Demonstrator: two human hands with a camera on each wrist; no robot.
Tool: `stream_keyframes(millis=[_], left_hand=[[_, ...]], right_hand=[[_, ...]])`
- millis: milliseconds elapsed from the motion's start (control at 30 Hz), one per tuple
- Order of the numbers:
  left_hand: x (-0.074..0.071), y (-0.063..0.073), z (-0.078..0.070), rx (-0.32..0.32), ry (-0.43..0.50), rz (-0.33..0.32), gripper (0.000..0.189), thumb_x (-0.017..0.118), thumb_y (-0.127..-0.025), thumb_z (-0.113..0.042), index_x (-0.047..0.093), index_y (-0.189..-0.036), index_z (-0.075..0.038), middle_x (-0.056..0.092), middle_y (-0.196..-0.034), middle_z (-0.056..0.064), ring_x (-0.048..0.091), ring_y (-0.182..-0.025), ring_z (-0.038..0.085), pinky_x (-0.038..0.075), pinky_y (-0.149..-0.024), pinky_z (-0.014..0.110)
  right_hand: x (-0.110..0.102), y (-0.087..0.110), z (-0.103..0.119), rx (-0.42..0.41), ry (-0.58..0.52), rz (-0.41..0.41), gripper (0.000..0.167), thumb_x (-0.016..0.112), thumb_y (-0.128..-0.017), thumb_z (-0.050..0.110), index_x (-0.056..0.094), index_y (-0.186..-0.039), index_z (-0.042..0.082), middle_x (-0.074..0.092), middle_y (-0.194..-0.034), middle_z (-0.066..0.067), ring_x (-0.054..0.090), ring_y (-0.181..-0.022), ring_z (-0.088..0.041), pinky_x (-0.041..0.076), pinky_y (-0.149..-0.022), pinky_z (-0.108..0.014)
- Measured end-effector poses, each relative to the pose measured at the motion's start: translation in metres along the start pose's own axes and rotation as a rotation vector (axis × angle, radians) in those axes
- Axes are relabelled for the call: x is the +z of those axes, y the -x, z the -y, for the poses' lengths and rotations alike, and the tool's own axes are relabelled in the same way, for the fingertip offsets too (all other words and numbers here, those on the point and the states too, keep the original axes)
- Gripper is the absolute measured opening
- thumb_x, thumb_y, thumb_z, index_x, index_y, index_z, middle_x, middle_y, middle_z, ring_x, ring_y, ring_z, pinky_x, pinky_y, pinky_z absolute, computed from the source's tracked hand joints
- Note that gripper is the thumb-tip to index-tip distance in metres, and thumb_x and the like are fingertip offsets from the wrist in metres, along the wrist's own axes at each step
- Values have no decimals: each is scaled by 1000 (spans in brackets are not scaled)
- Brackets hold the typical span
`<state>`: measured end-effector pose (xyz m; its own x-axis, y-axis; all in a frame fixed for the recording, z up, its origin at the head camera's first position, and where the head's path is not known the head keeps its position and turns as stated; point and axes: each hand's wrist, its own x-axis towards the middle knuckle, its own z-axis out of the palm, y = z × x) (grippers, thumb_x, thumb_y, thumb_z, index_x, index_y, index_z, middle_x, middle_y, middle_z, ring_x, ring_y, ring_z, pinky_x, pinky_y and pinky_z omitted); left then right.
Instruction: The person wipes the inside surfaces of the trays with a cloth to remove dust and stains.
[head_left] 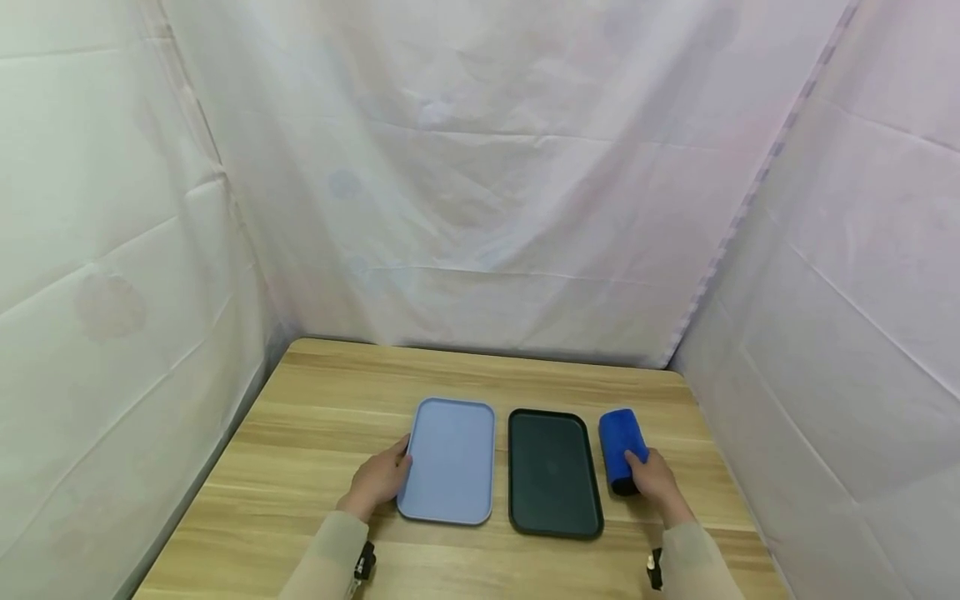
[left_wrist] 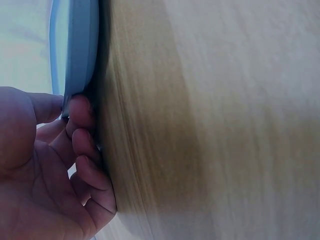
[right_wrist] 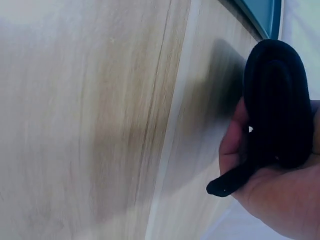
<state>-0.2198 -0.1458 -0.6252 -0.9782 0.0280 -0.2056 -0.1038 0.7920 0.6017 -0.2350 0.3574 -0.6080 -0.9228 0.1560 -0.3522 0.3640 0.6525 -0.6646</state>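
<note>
Pinches the left long rim of the light blue tray (head_left: 452, 461) with the left hand (head_left: 381, 479), thumb over the edge and bent fingers beneath it, low beside the wood table (head_left: 337, 392). Cannot tell whether that rim is raised off the wood. Grips the rolled blue cloth (head_left: 619, 437) near its closer end with the right hand (head_left: 654, 479), thumb on top and fingers wrapped underneath; in the right wrist view, shows a dark, coiled end with a loose flap sticking out beside the palm.

Places the light blue tray just right of the left hand, touching it, and well apart from the right hand. Sets the dark green tray (head_left: 553, 472) between light blue tray and cloth, untouched by either hand, leaving only narrow strips of wood on both sides. Stands both trays roughly parallel, longer sides running away from the body.

Offers a wide stretch of wood from the left hand to the left table edge, a smaller one from the right hand to the right edge, and a band beyond the trays up to the far edge. Bounds the table at back and sides with white curtains (head_left: 465, 208).
</note>
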Motion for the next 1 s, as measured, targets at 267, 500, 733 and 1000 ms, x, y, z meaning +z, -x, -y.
stream_keyframes(millis=[267,500,733,1000], left_hand=[[0,-3,0,-10,-1,4,50,50,-108,-27,48,-155,-10,63,-141,25,64,-124,47,53,-93,60],[-1,-2,0,-8,-5,5,50,50,-108,-26,48,-155,-10,62,-142,24,63,-126,47,53,-93,60],[-1,-2,1,-2,-21,3,50,50,-108,-25,48,-155,-9,63,-140,26,64,-123,47,55,-88,59],[-1,-2,1,-2,-29,4,51,50,-108,-26,47,-156,-10,65,-139,23,63,-126,47,54,-89,58]], right_hand=[[-6,7,0,-38,-35,-47,80,30,-112,46,-7,-164,-3,6,-164,-42,11,-150,-62,15,-120,-72],[-6,15,8,-68,-44,-66,74,30,-112,47,-5,-167,13,7,-167,-37,14,-151,-62,17,-118,-74],[-3,17,7,-127,-44,-51,70,29,-112,47,-2,-168,18,9,-167,-36,19,-149,-62,23,-117,-74],[-1,23,11,-134,-66,-48,69,30,-112,47,-2,-169,22,9,-168,-34,22,-149,-62,25,-116,-75]])
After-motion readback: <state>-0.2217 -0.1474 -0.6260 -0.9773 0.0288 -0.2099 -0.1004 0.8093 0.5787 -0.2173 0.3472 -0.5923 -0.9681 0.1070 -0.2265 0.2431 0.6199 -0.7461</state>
